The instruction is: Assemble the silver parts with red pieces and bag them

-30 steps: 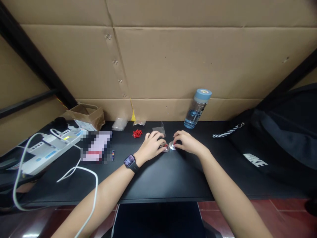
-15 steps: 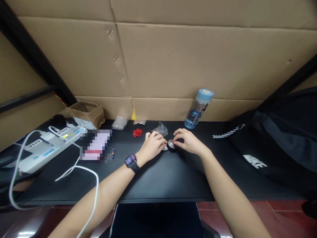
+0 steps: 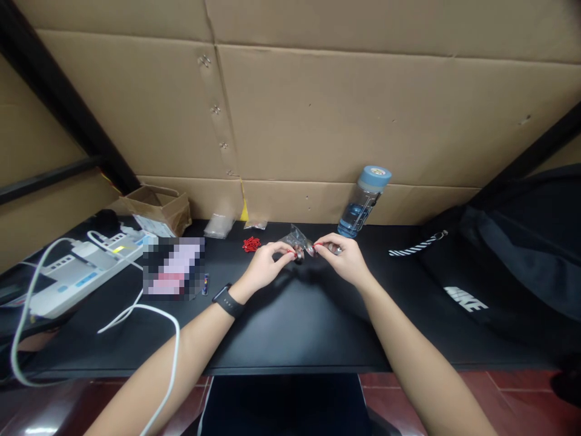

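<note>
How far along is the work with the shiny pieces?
Nothing clearly looks finished. In progress: the left hand pinches one shiny piece, the right hand another shiny piece. Possibly left: the red pieces, lying loose in a pile; their use isn't clear.

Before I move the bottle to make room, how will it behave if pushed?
The bottle looks tall and narrow, so a push high up could tip it. Liquid low inside probably steadies it somewhat. Its clear wall looks stiff, likely keeping shape.
</note>
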`<state>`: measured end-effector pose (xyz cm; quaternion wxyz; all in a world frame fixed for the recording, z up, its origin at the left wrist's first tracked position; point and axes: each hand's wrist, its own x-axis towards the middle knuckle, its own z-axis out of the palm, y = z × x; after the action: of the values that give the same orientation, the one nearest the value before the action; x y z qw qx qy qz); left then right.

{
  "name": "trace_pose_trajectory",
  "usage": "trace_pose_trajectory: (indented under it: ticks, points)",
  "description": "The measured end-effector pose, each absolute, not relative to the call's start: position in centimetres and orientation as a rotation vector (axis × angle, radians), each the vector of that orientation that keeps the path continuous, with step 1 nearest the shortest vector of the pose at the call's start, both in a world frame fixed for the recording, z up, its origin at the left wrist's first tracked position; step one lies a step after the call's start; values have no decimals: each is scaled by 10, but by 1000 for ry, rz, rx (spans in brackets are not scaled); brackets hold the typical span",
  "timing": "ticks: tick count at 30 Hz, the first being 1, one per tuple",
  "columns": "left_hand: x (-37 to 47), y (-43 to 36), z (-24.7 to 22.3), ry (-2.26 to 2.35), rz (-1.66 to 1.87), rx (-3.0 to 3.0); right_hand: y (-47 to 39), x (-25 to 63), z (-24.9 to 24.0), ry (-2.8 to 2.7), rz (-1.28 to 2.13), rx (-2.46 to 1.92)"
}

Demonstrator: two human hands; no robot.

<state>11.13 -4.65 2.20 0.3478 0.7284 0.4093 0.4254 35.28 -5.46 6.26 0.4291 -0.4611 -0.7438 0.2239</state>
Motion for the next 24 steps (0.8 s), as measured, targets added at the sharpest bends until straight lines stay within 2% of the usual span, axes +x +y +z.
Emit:
trace_pose_trajectory:
  ticks: [10,17,24]
  points:
    - [115,-46,19,963,1103,1821,-55,325,36,-1678,930,-1101]
    - [106,-47,14,1228,819,2116,-48,325,12,-1870,928,-1212]
    - [109,-48,15,1352,789,2143,-47,326,7,-1950,899,-1191]
